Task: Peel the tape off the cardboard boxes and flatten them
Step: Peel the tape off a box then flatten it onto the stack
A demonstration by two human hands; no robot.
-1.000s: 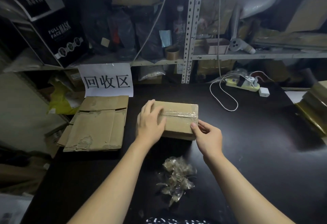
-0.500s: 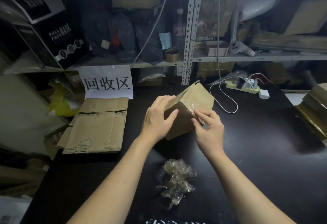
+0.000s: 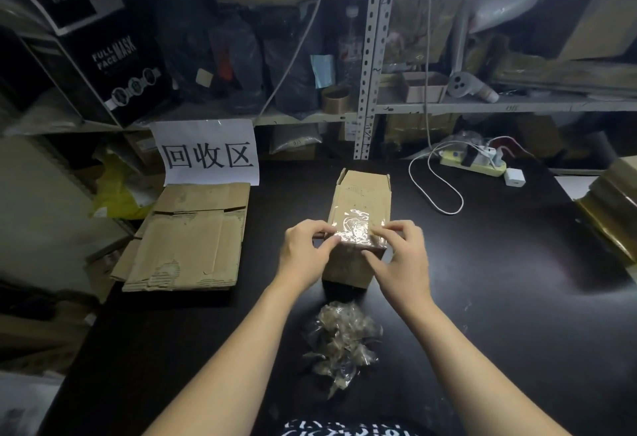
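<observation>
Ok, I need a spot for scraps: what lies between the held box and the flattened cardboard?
Head view: only bare black tabletop between the box and flattened cardboard.

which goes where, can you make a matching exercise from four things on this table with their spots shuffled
1 taped box
2 flattened cardboard
3 wad of peeled tape
4 power strip

a far right, by the white cable
b near side, closest to the person
c left, below the paper sign
d middle, gripped by left hand and right hand

Pairs: 1-d, 2-c, 3-b, 4-a
</observation>
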